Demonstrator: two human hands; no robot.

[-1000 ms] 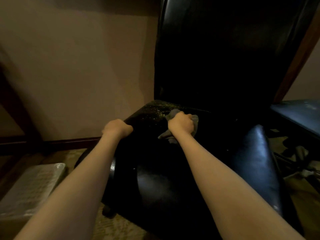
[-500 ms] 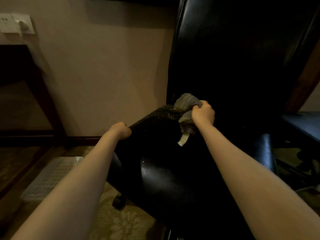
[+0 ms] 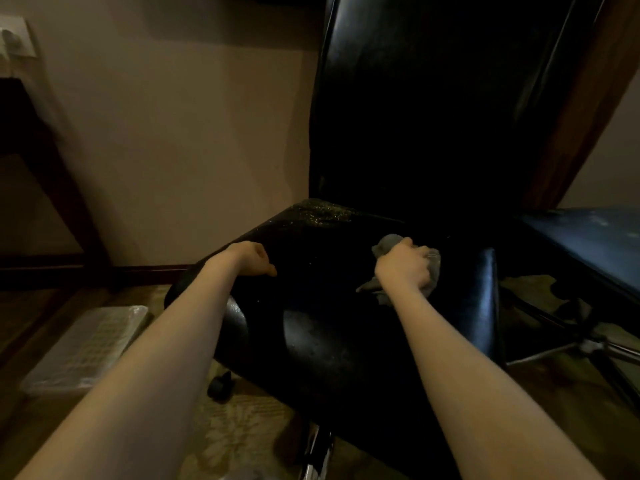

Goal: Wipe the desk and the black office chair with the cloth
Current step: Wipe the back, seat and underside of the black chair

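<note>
Seat wipe: right hand [image 3: 403, 266] holds the cloth [image 3: 385, 244] down on the black office chair [image 3: 346, 306].
The right hand's fingers are curled round the bunched grey cloth, which lies on the right half of the seat, near the backrest; left hand [image 3: 254, 259] grips the seat's left edge, fingers curled over it, thumb on top; pale specks [image 3: 325, 211] cover the seat's rear left corner; a plastic-wrapped flat pack [image 3: 86, 348] lies on the floor, left of the chair.
</note>
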